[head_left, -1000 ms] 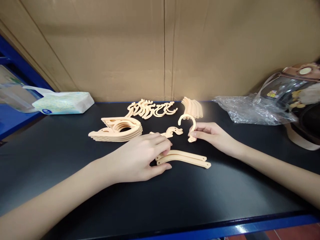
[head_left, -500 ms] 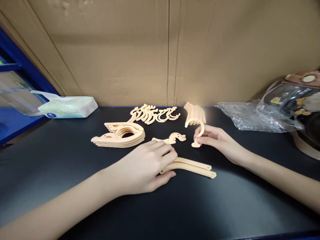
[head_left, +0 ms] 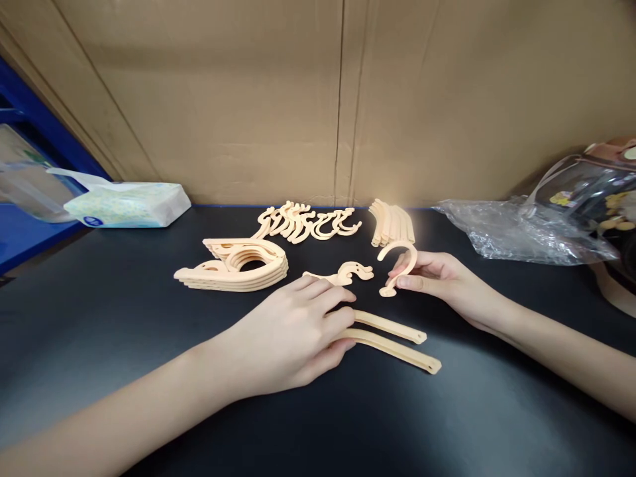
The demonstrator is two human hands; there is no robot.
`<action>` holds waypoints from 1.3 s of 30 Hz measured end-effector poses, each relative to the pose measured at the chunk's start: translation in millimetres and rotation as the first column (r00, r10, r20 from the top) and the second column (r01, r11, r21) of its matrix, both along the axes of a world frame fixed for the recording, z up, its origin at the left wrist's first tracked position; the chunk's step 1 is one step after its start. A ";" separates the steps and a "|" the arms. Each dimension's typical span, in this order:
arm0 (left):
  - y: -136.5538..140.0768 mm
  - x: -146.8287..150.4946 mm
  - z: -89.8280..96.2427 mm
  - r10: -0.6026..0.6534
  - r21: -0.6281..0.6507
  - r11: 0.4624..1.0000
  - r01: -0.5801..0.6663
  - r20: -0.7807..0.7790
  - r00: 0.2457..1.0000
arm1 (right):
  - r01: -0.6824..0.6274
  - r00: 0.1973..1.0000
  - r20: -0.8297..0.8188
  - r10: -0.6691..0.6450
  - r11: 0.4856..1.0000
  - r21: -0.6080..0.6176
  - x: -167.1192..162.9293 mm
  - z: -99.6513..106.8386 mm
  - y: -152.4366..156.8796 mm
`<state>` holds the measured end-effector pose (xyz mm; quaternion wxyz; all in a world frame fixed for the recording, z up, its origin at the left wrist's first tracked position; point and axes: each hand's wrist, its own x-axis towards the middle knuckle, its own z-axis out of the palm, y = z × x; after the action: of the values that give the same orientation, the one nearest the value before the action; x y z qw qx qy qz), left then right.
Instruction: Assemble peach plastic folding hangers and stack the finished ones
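Cream plastic pieces of folding clothes hangers lie about on a black tabletop (head_left: 199, 344). My left hand (head_left: 308, 324) is closed over the left ends of two long curved hanger arms (head_left: 397, 352), whose right ends stick out apart from each other. Pinched by its lower part between the thumb and fingers of my right hand (head_left: 442, 281) is a hanger hook (head_left: 408, 250), upright with its curve at the top. Just beyond my left hand lies a small hanger centre piece (head_left: 348, 271), partly hidden by the fingers.
Folded hangers (head_left: 238, 268) are stacked at left. Behind them lie loose hooks (head_left: 293, 222), and a row of hanger arms (head_left: 392, 222) to the right. A tissue pack (head_left: 134, 204) is at the back left; a crumpled plastic bag (head_left: 517, 232) and a transparent container (head_left: 591, 185) are at right.
The two hanger arms have spread apart and shifted slightly right and nearer in my left hand. My right hand has turned the hook, so its curve shows more fully.
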<state>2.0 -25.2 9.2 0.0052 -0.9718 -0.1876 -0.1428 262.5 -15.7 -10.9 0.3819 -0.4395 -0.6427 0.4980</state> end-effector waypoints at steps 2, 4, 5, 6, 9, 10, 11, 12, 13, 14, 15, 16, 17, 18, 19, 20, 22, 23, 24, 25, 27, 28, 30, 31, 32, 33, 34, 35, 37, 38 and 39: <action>-0.1 0.1 2.7 0.009 -0.074 0.997 -0.004 0.070 0.998 | 0.004 1.000 -0.008 -0.004 1.000 -0.014 -0.5 0.5 -0.1; -0.6 0.6 5.9 0.061 -0.220 0.975 -0.027 0.151 0.987 | 0.009 1.000 -0.002 -0.009 1.000 -0.021 -1.6 1.6 -0.5; -1.0 1.1 7.5 0.105 -0.311 0.949 -0.041 0.191 0.976 | 0.011 1.000 0.003 -0.011 1.000 -0.021 -2.0 2.1 -0.7; -1.6 1.8 8.9 0.157 -0.407 0.912 -0.054 0.225 0.961 | 0.012 1.000 0.009 -0.012 1.000 -0.021 -2.4 2.5 -1.0; -3.3 4.5 12.5 0.299 -0.653 0.757 -0.021 0.318 0.900 | 0.019 0.999 0.028 -0.018 1.000 -0.025 -2.9 3.0 -1.5; -3.6 5.4 13.3 0.334 -0.717 0.697 0.015 0.343 0.878 | 0.022 0.999 0.034 -0.021 0.999 -0.026 -2.9 2.8 -1.5; -3.7 6.1 14.0 0.363 -0.772 0.634 0.055 0.359 0.860 | 0.022 0.999 0.041 -0.021 0.999 -0.026 -2.8 2.5 -1.5; -3.6 6.7 14.6 0.390 -0.817 0.570 0.090 0.366 0.845 | 0.017 0.999 0.048 -0.016 1.000 -0.026 -2.6 2.2 -1.5; -3.2 7.0 14.9 0.416 -0.849 0.514 0.120 0.369 0.831 | 0.008 0.999 0.053 -0.006 1.000 -0.024 -2.5 1.8 -1.4; -2.7 7.0 15.2 0.439 -0.872 0.470 0.138 0.367 0.820 | -0.006 0.998 0.057 0.007 1.000 -0.022 -2.3 1.4 -1.5; -2.0 6.8 15.4 0.461 -0.886 0.439 0.145 0.361 0.811 | -0.019 0.998 0.061 0.020 1.000 -0.020 -2.1 1.2 -1.6; -1.3 6.5 15.6 0.480 -0.895 0.423 0.139 0.352 0.803 | -0.029 0.997 0.065 0.030 0.999 -0.017 -1.9 1.0 -1.8; -0.6 6.0 15.8 0.497 -0.900 0.418 0.124 0.341 0.798 | -0.037 0.997 0.068 0.038 0.999 -0.014 -1.8 1.1 -2.0; 0.0 5.5 16.1 0.508 -0.904 0.415 0.098 0.320 0.800 | -0.041 0.997 0.067 0.042 0.999 -0.010 -1.7 1.3 -2.3; 0.5 5.1 16.4 0.513 -0.908 0.414 0.065 0.291 0.808 | -0.045 0.997 0.065 0.045 0.999 -0.008 -1.8 1.7 -2.5; 0.7 4.8 16.7 0.513 -0.907 0.420 0.026 0.261 0.817 | -0.044 0.997 0.062 0.044 0.999 -0.006 -2.0 2.2 -2.7; 0.2 4.8 16.9 0.494 -0.870 0.490 -0.053 0.227 0.839 | -0.033 0.998 0.054 0.034 0.999 -0.008 -2.7 3.5 -2.9; -0.6 5.0 16.5 0.477 -0.827 0.554 -0.094 0.223 0.850 | -0.026 0.998 0.053 0.026 1.000 -0.009 -3.2 4.1 -3.0; -1.6 5.4 15.7 0.455 -0.766 0.629 -0.131 0.226 0.861 | -0.018 0.998 0.053 0.019 1.000 -0.009 -3.6 4.6 -3.1; -2.8 5.8 14.5 0.433 -0.697 0.698 -0.165 0.227 0.872 | -0.015 0.998 0.053 0.015 1.000 -0.008 -4.0 5.0 -3.1; -5.3 6.8 11.2 0.395 -0.578 0.788 -0.213 0.208 0.895 | -0.022 0.998 0.053 0.022 1.000 -0.009 -4.5 5.3 -3.3; -6.5 7.4 9.4 0.381 -0.539 0.811 -0.228 0.190 0.905 | -0.028 0.998 0.050 0.028 1.000 -0.011 -4.5 5.2 -3.4; -8.5 8.8 6.2 0.359 -0.493 0.836 -0.242 0.157 0.920 | -0.039 0.998 0.042 0.040 0.999 -0.017 -4.5 4.9 -3.4; -9.3 9.5 5.2 0.349 -0.484 0.842 -0.240 0.148 0.925 | -0.042 0.998 0.039 0.043 0.999 -0.019 -4.4 4.7 -3.3; -10.1 10.1 4.6 0.339 -0.485 0.843 -0.232 0.145 0.929 | -0.045 0.998 0.038 0.045 0.999 -0.018 -4.3 4.6 -3.1; -10.7 10.7 4.4 0.332 -0.499 0.838 -0.221 0.146 0.932 | -0.048 0.998 0.042 0.048 0.999 -0.016 -4.2 4.4 -2.9; -11.3 11.2 4.5 0.328 -0.519 0.829 -0.209 0.148 0.933 | -0.055 0.997 0.051 0.055 0.998 -0.012 -4.1 4.3 -2.7; -11.7 11.6 4.6 0.326 -0.538 0.819 -0.200 0.149 0.934 | -0.066 0.996 0.060 0.067 0.998 -0.007 -4.1 4.2 -2.5; -11.9 12.1 4.5 0.321 -0.549 0.814 -0.190 0.153 0.935 | -0.093 0.993 0.066 0.094 0.996 -0.011 -4.2 3.7 -2.3; -11.4 12.4 3.8 0.319 -0.537 0.822 -0.189 0.159 0.934 | -0.103 0.993 0.057 0.104 0.994 -0.019 -4.4 3.3 -2.3; -10.7 12.6 2.6 0.316 -0.515 0.836 -0.191 0.168 0.934 | -0.109 0.993 0.040 0.110 0.994 -0.029 -4.6 2.8 -2.3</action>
<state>14.7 -35.9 11.8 -0.2455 -0.8819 -0.3448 -0.2077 257.9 -18.0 -8.1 0.3349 -0.4187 -0.6669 0.5175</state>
